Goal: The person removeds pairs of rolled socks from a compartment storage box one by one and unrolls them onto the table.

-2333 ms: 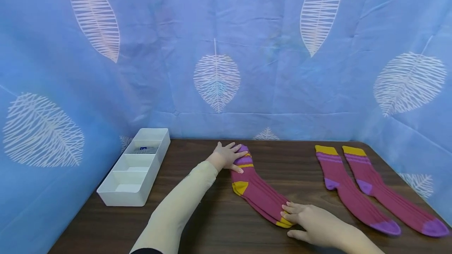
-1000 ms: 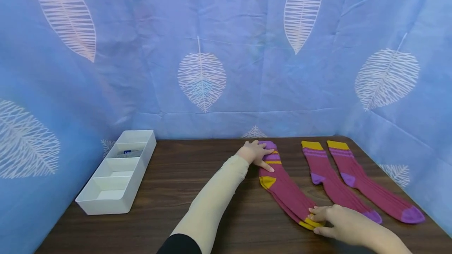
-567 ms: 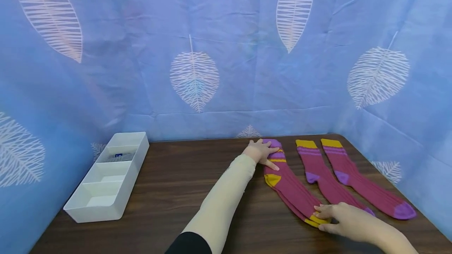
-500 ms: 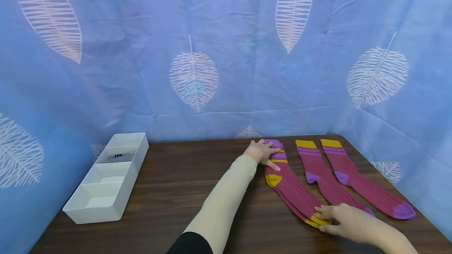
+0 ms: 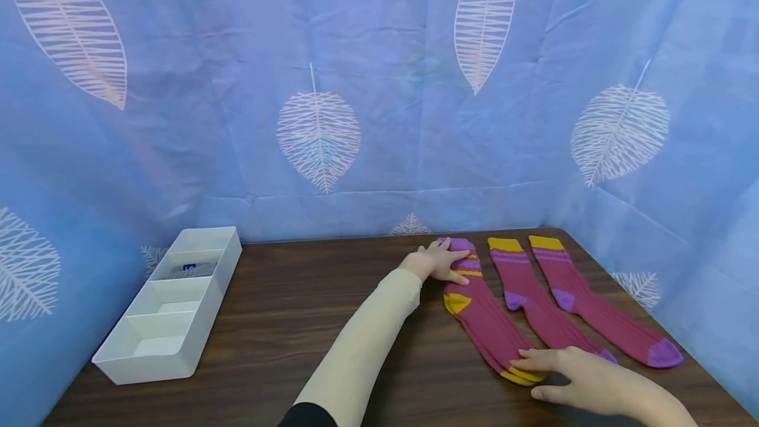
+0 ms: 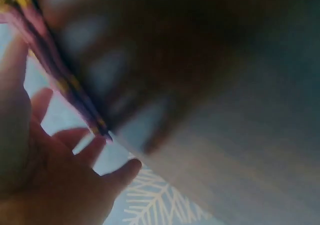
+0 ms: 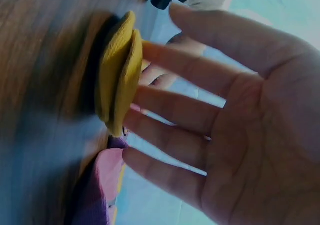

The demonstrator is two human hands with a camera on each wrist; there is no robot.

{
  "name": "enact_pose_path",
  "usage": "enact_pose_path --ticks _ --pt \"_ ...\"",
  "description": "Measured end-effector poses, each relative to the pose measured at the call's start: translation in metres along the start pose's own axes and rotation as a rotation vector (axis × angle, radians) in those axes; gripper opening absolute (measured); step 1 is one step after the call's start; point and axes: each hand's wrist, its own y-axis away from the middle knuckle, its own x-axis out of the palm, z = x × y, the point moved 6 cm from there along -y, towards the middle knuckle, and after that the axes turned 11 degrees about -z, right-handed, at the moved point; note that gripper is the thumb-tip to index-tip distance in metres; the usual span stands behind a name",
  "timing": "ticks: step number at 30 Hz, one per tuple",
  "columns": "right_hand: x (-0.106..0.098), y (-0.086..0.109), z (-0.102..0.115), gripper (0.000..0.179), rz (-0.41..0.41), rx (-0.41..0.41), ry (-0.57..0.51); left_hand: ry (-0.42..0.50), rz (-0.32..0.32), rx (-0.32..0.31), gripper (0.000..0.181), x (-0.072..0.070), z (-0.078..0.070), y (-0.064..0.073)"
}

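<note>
A stacked pair of maroon socks (image 5: 489, 325) with yellow heels and toes and purple, yellow-striped cuffs lies flat on the dark wood table. My left hand (image 5: 437, 261) rests on the cuff end, its fingers spread. At the other end my right hand (image 5: 587, 377) has straight fingers touching the yellow toes (image 7: 120, 77), thumb held apart. Two layers show at those toes in the right wrist view. Just to the right lie two more maroon socks, the nearer one (image 5: 545, 312) and the farther one (image 5: 605, 318), with yellow cuffs and purple heels; my right hand hides part of the nearer.
A long white divided tray (image 5: 206, 321) stands at the table's left edge. One compartment holds a clear packet (image 5: 188, 271) with a blue mark. Blue leaf-printed cloth (image 5: 379, 150) hangs behind the table and along both sides.
The stacked pair has slid rightward over the table under both hands, closer to the two other socks. My right thumb has moved slightly off the toes. The head view has turned right.
</note>
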Motion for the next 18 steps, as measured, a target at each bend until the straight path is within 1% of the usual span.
enact_pose_path --ticks 2,4,8,14,18 --pt "0.002 0.000 0.003 0.043 0.004 -0.045 -0.034 0.043 -0.005 -0.030 0.075 0.001 0.004 0.001" --pt "0.003 0.000 0.005 0.042 0.001 -0.086 -0.037 0.060 -0.011 -0.067 0.075 0.002 0.009 0.001" --pt "0.005 0.001 0.006 0.040 0.003 -0.108 -0.008 0.060 -0.014 -0.112 0.077 0.002 0.014 0.002" --pt "0.005 0.000 0.006 0.043 0.013 -0.081 0.002 0.093 -0.017 -0.128 0.080 0.001 0.015 0.001" --pt "0.003 0.001 0.004 0.047 0.019 -0.032 0.007 0.057 -0.042 -0.112 0.087 -0.001 0.014 -0.002"
